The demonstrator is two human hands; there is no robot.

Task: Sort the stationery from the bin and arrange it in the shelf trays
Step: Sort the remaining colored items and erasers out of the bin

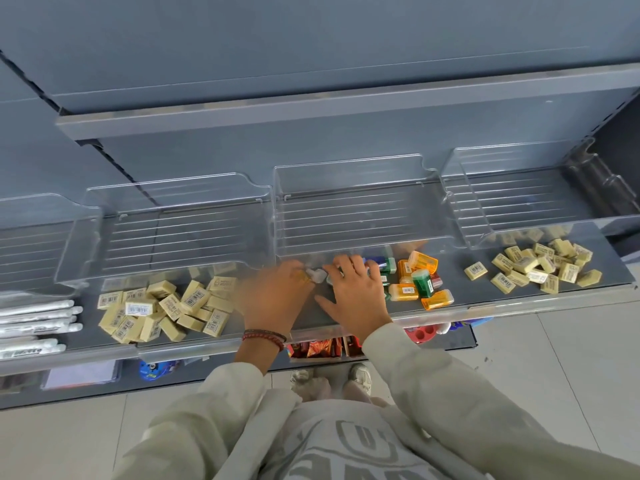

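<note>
Here the right hand [356,292] is lying spread-fingered on the shelf [309,317]; the blurred left hand [277,294] is touching a pale piece [317,276], grip unclear. Barcodes are showing on yellow erasers [194,301].

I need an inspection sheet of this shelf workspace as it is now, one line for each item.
Surface: grey shelf; clear trays behind the goods, nothing seen inside.
Job's things: yellow erasers in a left pile and a right pile; orange and green cases between them.
Clutter: white packets at far left.
Hands: left hand blurred, grip unclear, at a small white item; right hand with fingers spread.
Cables: nothing seen.
Surroundings: lower shelf with goods; tiled floor.
</note>
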